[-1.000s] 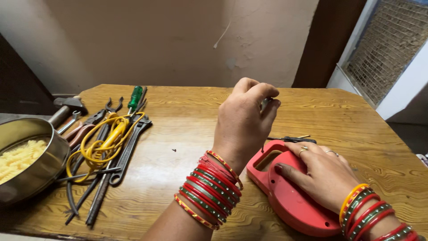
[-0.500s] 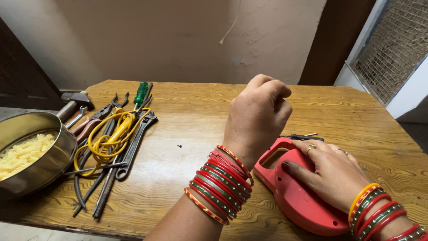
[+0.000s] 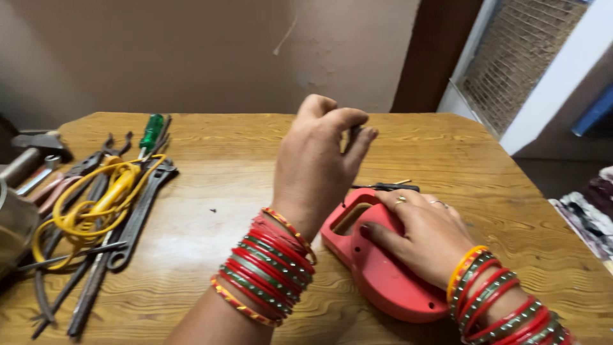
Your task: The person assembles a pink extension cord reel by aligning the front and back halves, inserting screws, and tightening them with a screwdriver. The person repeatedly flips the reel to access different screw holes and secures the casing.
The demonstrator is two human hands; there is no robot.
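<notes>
Right hand (image 3: 418, 236) is pressing the red casing (image 3: 383, 275) flat at lower right of the counter (image 3: 211, 211), while left hand (image 3: 319, 160) is pinching something small, best gripped firmly.

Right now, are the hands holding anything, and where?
The right hand presses flat on the red plastic casing, near its handle opening. The left hand is raised, fingertips pinched; whether it holds something cannot be told.
</notes>
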